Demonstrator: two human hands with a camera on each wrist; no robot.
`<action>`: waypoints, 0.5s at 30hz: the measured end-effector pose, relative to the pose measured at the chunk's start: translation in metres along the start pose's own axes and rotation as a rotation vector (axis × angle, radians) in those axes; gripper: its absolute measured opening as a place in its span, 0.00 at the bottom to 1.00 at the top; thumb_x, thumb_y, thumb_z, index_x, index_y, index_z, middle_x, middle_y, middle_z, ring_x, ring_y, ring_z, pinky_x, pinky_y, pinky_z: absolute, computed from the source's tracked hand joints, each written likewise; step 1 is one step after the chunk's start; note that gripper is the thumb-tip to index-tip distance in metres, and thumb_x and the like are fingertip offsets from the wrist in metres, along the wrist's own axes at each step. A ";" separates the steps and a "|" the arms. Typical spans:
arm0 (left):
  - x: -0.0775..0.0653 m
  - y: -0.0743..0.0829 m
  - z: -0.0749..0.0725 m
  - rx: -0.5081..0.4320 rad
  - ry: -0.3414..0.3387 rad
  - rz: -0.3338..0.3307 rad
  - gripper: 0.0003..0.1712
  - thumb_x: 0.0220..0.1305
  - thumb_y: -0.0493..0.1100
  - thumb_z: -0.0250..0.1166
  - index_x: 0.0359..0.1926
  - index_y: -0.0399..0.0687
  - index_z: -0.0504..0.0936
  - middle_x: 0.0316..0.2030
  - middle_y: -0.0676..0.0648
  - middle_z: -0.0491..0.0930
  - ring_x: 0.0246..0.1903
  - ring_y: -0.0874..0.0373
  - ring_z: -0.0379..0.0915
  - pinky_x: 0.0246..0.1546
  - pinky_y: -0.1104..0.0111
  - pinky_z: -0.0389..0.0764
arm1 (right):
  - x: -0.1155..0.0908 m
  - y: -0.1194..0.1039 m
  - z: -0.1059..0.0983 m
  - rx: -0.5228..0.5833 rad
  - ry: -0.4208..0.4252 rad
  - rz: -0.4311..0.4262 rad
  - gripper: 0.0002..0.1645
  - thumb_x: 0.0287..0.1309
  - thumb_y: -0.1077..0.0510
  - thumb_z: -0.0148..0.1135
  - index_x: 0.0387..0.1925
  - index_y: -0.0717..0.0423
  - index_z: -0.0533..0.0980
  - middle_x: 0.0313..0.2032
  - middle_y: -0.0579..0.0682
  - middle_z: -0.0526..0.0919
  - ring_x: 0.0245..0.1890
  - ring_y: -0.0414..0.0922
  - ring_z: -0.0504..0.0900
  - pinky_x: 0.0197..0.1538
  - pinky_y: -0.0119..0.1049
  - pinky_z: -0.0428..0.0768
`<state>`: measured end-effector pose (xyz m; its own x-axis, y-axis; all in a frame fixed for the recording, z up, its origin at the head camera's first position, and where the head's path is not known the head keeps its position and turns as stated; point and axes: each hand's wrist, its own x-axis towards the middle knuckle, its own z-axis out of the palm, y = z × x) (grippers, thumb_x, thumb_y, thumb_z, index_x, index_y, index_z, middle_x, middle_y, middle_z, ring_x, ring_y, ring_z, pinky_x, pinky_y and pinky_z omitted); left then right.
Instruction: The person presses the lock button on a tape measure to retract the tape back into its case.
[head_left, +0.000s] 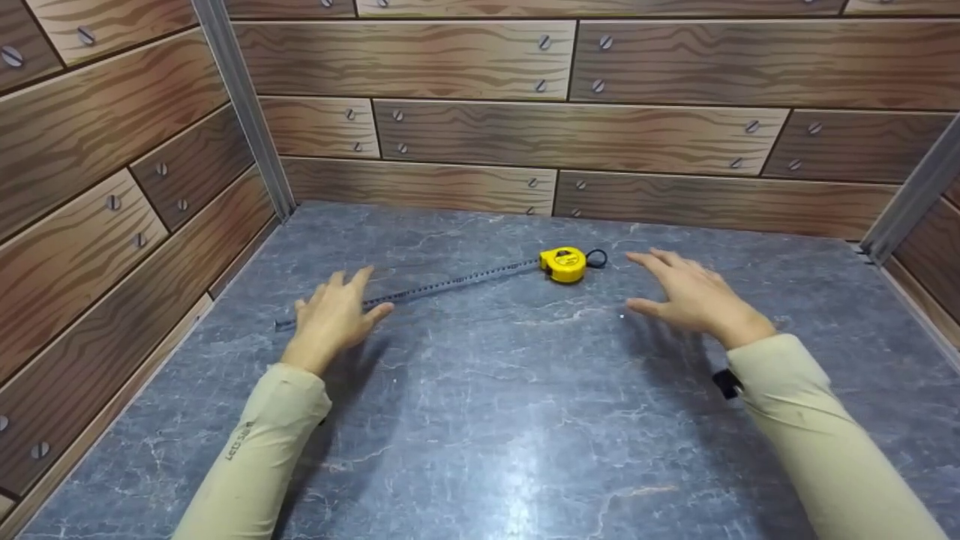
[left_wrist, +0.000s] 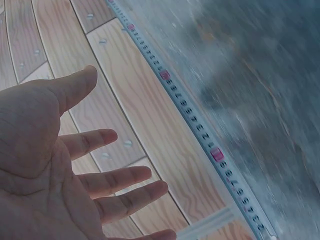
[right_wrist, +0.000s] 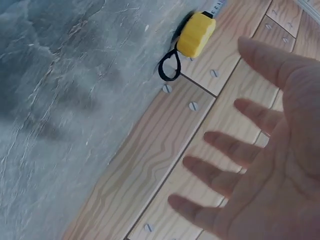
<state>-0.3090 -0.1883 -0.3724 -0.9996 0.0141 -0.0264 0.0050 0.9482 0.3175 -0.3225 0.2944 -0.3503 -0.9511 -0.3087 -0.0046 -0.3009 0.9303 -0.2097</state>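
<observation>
The tape measure (head_left: 566,265) rests on the far half of the table (head_left: 480,420), slightly right of centre. Its case is yellow, with a black wrist loop (head_left: 597,259) on the right side. The blade (head_left: 457,282) is drawn out of the case and runs left and toward the near side. In the left wrist view, the blade carries black numerals and red-boxed marks.

The left hand (head_left: 330,313) is at the left end of the blade and hides part of it from the head view; its fingers (left_wrist: 132,197) are spread wide, and the left wrist view shows the blade apart from them. The right hand (head_left: 694,294) is to the right of the loop, near but apart from it, fingers also spread wide.

Pale sleeves (head_left: 259,435) cover both forearms. I see a wood-plank-patterned wall (head_left: 465,60) at the far side and a metal post (head_left: 251,112) at the far left corner.
</observation>
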 end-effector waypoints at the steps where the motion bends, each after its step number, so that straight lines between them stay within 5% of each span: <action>1: 0.000 -0.003 -0.001 0.001 -0.002 -0.005 0.46 0.78 0.65 0.60 0.86 0.56 0.54 0.83 0.27 0.51 0.80 0.24 0.52 0.75 0.22 0.47 | 0.004 -0.001 0.001 0.007 -0.005 -0.012 0.49 0.74 0.36 0.63 0.85 0.49 0.56 0.82 0.71 0.54 0.78 0.78 0.57 0.73 0.82 0.53; 15: -0.006 -0.038 -0.008 0.015 -0.013 -0.068 0.44 0.78 0.63 0.61 0.84 0.53 0.57 0.80 0.27 0.57 0.77 0.23 0.57 0.71 0.22 0.55 | 0.044 -0.019 0.017 0.042 -0.063 -0.081 0.47 0.74 0.46 0.66 0.85 0.49 0.56 0.83 0.69 0.53 0.80 0.75 0.56 0.74 0.80 0.54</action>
<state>-0.3031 -0.2271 -0.3768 -0.9971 -0.0459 -0.0600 -0.0619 0.9517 0.3008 -0.3576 0.2593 -0.3633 -0.9172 -0.3956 -0.0473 -0.3722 0.8932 -0.2523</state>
